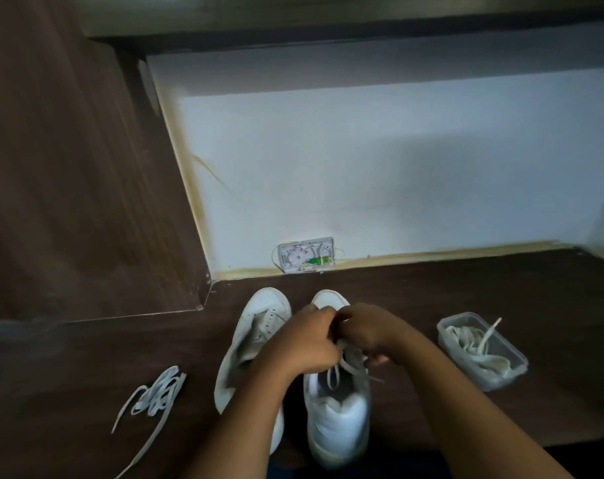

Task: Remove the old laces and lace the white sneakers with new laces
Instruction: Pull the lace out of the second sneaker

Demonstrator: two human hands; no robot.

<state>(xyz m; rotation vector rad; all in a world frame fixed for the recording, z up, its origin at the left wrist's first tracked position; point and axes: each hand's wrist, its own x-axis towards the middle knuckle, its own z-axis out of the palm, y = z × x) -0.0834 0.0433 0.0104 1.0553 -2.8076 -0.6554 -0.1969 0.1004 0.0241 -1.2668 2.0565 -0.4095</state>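
Left hand (300, 340) and right hand (366, 331) have grips pinched on the lace (335, 373) of a dingy sneaker (338, 423).

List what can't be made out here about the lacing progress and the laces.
- Head view: front eyelets of the laced sneaker, hidden under the left hand and right hand gripping its lace.
- Loose lace at left: its end, cut off by the bottom edge.
- Container: lace count, tangled and dim.
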